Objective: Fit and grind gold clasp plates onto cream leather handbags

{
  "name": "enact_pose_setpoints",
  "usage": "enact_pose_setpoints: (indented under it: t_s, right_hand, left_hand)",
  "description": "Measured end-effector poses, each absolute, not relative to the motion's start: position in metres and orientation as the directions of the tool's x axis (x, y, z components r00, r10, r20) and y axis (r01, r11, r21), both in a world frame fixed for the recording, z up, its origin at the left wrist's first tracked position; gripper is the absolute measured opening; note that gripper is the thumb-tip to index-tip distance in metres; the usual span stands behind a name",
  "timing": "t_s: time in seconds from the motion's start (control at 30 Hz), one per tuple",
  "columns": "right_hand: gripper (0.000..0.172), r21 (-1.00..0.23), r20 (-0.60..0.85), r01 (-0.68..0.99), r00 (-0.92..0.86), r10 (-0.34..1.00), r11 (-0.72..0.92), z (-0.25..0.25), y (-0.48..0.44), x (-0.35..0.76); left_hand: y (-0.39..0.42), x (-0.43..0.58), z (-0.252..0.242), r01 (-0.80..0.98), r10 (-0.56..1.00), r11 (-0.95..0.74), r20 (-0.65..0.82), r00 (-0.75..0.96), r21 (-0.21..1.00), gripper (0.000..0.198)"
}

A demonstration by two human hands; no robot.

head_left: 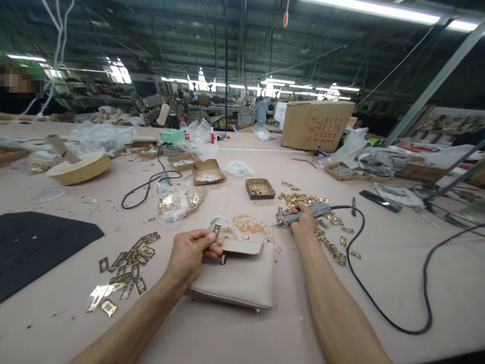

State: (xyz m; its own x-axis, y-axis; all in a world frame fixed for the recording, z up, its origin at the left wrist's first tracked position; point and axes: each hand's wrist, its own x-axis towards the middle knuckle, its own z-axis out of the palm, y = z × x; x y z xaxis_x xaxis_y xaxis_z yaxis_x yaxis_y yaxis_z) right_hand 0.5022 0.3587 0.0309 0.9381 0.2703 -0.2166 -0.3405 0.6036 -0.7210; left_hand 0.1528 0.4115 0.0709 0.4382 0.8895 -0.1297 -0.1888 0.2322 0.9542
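Observation:
A beige leather handbag (238,275) lies flat on the table in front of me, its flap toward the far side. My left hand (191,253) rests on the bag's left part and pinches a small gold metal plate (216,231) upright above the flap. My right hand (303,222) is closed around a grey corded electric screwdriver (303,214), whose tip points left toward a heap of small gold screws (248,225).
Gold metal plates (125,268) lie scattered at my left, and more gold fittings (326,237) lie by my right hand. The screwdriver's black cable (382,313) loops across the right. A black sheet (34,242) lies at far left; small boxes, plastic bags and a large carton (316,124) stand beyond.

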Motion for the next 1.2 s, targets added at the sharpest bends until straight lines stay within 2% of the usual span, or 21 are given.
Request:
enact_pose_setpoints:
  t_s: [0.17, 0.67, 1.2]
  right_hand:
    - [0.036, -0.742, -0.194, -0.313, 0.947, 0.257, 0.592, 0.0249, 0.3616, 0.497]
    - [0.033, -0.738, -0.163, -0.275, 0.959, 0.233, 0.616, 0.023, 0.3626, 0.4965]
    - [0.036, -0.731, -0.185, -0.271, 0.962, 0.2, 0.626, 0.0254, 0.3627, 0.4951]
  left_hand:
    - [0.4114, 0.1519, 0.0716, -0.185, 0.888, 0.218, -0.116, 0.445, 0.958, 0.042]
    - [0.4116, 0.152, 0.07, -0.173, 0.88, 0.209, -0.108, 0.463, 0.963, 0.042]
    - [0.4133, 0.1519, 0.0667, -0.191, 0.873, 0.217, -0.102, 0.477, 0.957, 0.042]
